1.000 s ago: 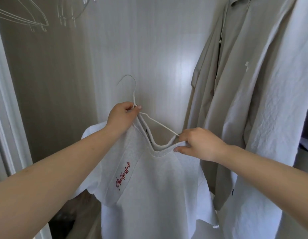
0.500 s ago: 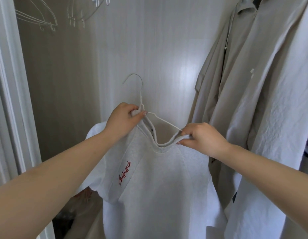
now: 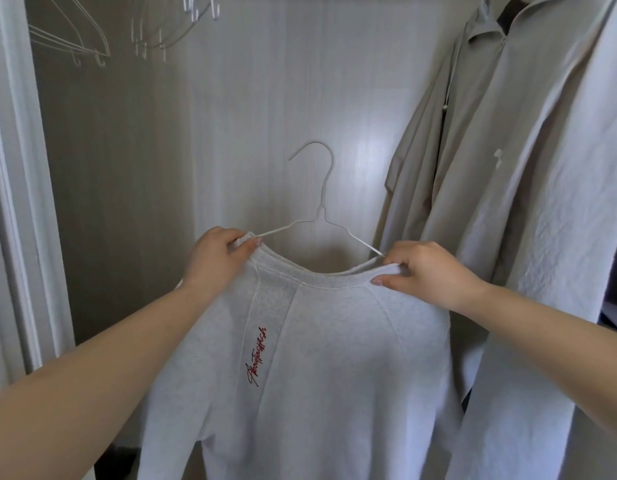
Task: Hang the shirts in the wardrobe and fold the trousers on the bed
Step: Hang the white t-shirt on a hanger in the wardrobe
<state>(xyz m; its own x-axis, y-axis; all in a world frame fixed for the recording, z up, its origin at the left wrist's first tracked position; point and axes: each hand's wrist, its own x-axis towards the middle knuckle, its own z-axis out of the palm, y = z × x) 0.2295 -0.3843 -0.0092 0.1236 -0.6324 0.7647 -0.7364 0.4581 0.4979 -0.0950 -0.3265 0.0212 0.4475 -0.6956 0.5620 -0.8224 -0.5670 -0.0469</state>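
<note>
Collar now wider: 1 shirt (image 3: 321, 358), 2 hands.

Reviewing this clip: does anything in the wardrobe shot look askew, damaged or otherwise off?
Nothing stands out. The white hanger sits inside the neck of the grey sweatshirt, roughly level, with the left hand and right hand gripping the collar at either side. Empty hangers and beige garments hang normally.

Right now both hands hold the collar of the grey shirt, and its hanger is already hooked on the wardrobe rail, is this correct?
Not quite. In the head view the left hand and right hand do hold the grey shirt by the collar, but the hanger hook is free in the air, on no rail.
</note>
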